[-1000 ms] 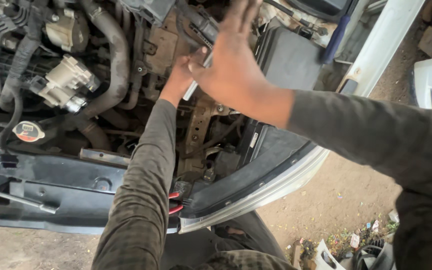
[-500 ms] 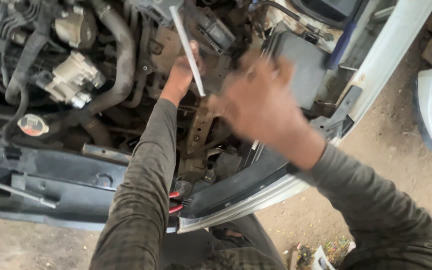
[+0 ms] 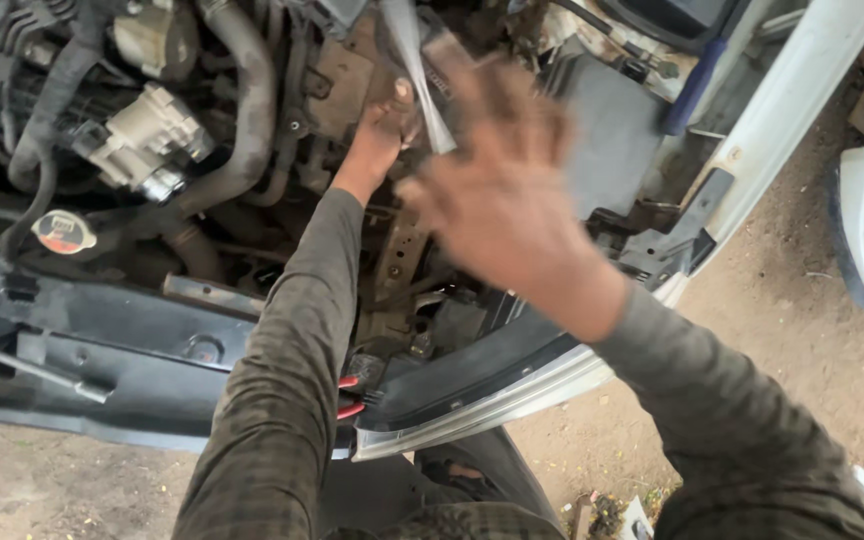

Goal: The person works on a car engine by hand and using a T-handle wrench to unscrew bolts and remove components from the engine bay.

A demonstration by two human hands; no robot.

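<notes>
Right hand hangs blurred over the open engine bay, fingers spread and holding nothing; its blur hides the parts beneath it. Below, the white bumper edge curves across, and the thick black hose runs down on the left. Left hand reaches deep into the bay and is closed around the lower end of a slim metal bar, whose top is cut off by the frame edge.
</notes>
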